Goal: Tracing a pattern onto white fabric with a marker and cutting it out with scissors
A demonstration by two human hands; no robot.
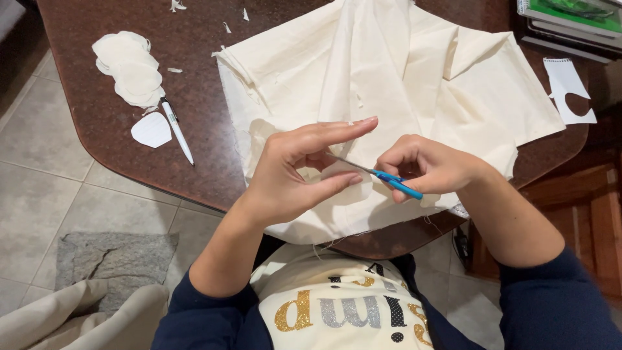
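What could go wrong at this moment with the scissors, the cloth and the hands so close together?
1. The scissors in the right hand point at the left hand; its fingers might get nicked.
2. The cloth lies folded in layers, so a cut may go through more than one.
3. The cloth overhangs the table edge and may slip.

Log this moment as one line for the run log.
right hand: holds blue scissors | left hand: on cream fabric | table
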